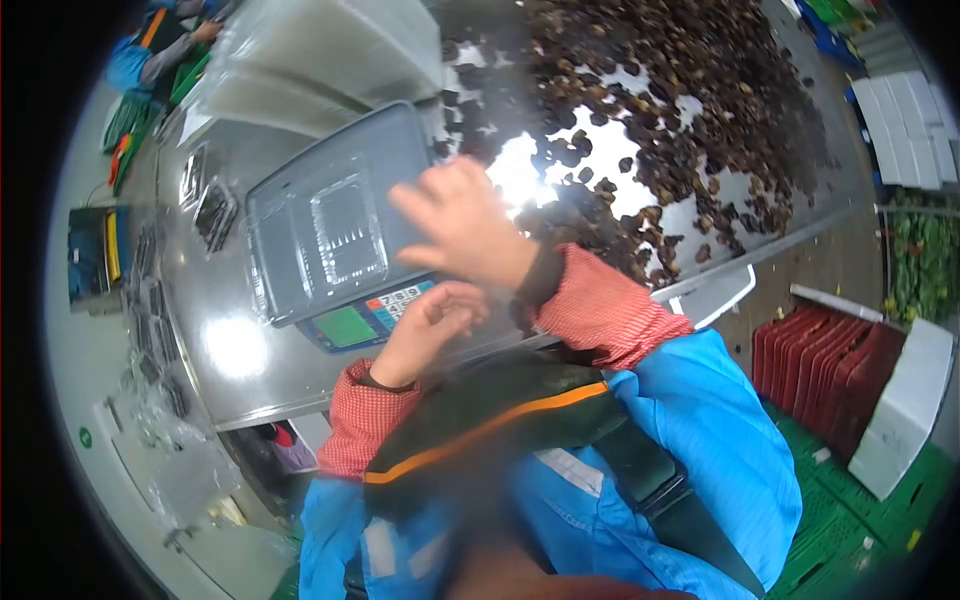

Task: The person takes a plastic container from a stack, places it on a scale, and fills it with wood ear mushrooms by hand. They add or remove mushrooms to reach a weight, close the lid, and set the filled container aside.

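Observation:
A weighing scale (408,150) with a grey tray stands on the metal table, its green display (345,328) and keypad (397,303) facing me. On its tray sits a clear plastic container (347,235), which appears to hold nothing. My right hand (465,222) hovers over the tray's right edge, slightly blurred, its fingers spread and holding nothing. Beside the keypad is my left hand (428,330), fingers loosely curled and apart, with nothing visible in it. Many small dark brown pieces (690,120), possibly mushrooms, are scattered across the table to the right.
A tall stack of clear plastic containers (320,60) stands behind the scale. Smaller clear packs (213,215) lie on the table's left (225,345). Red crates (825,365) and white foam boxes (905,130) are at right. A co-worker's arm (170,60) shows at upper left.

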Motion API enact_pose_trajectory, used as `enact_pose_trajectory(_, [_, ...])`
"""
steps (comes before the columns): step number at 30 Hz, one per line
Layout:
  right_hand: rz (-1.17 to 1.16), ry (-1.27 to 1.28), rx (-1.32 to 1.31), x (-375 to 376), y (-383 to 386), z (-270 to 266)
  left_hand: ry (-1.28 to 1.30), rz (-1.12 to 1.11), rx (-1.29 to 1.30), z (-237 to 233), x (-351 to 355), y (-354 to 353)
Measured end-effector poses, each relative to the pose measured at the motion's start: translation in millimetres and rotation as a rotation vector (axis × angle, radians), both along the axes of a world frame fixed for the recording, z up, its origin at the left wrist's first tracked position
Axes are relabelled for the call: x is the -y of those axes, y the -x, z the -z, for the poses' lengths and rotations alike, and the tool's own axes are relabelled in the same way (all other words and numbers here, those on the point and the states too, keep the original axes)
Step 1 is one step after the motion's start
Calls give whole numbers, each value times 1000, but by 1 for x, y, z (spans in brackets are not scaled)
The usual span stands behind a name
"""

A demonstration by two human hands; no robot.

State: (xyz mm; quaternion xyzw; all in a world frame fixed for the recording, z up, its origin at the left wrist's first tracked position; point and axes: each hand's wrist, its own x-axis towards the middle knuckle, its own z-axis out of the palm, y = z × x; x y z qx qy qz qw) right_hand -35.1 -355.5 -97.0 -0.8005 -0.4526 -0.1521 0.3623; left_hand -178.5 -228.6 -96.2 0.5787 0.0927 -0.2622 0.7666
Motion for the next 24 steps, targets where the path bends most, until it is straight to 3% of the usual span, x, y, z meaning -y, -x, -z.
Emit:
enact_pose_trajectory(3, [345, 121, -187, 82, -31, 29, 1, -18, -41, 14, 24, -14])
enact_pose_trajectory(6, [790, 529, -237, 183, -79, 44, -229, 62, 117, 37, 48, -28])
enact_pose_trajectory(8, [973, 712, -137, 253, -114, 73, -376, 67, 205, 48, 65, -37])
enact_pose_trajectory(10, [1119, 789, -338, 285, -136, 68, -705, 89, 429, 54, 81, -51])
enact_pose_trajectory(14, [935, 900, -399, 283, -131, 87, -1158, 140, 587, 58, 107, -75])
enact_pose_trajectory(16, [761, 932, -321, 257, -99, 86, -1194, 213, 592, 63, 113, -83])
enact_pose_trajectory(18, [555, 722, -379, 240, -61, 75, -1215, 292, 563, 64, 118, -85])
enact_pose_trajectory(19, [426, 497, -395, 241, -43, 77, -1232, 303, 561, 64, 119, -85])
enact_pose_trajectory(21, [385, 363, -357, 241, -20, 52, -1262, 323, 560, 64, 121, -84])
enact_pose_trajectory(24, [625, 488, -396, 271, -25, 44, -1275, 280, 547, 66, 124, -91])
